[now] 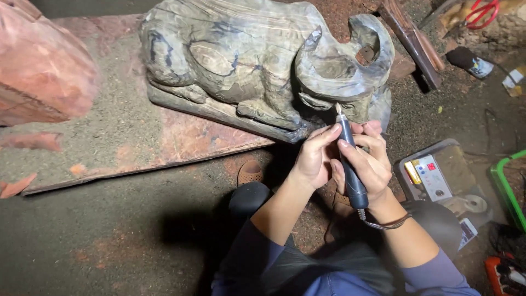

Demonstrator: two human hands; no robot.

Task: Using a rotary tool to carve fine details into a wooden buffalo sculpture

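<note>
Bottom of frame: knees and blue sleeves, forearms reaching up toward centre. Right hand [368, 167] wrapped around rotary carving handpiece [349, 164], pencil-style grip, cable leaving bottom end near wrist. Left hand [315, 156] closed alongside, fingertips pressed on upper barrel, steadying. Handpiece just right of centre, long axis near vertical in frame, slightly tilted, bit end pointing up toward carving, tail end down toward body. Bit tip at or just short of carved muzzle; contact not clear. Handpiece likely light, rigid, smooth dark barrel, probably slick with dust; best held low on barrel near bit for control, thin bit likely fragile under side load.

Just right of hands: power control box [438, 175] on ground, green frame [507, 186] at right edge, red item at bottom right corner.

Above hands: wooden buffalo carving [246, 60], grey-green streaked grain, curved horns, lying along upper centre, head toward right. Looks heavy, hard, stable. Resting on reddish wood slab [181, 137], dusty with shavings.

Far: reddish wood block [38, 66] upper left, wood strips [411, 38] upper right, red-handled scissors [482, 12] top right corner.
</note>
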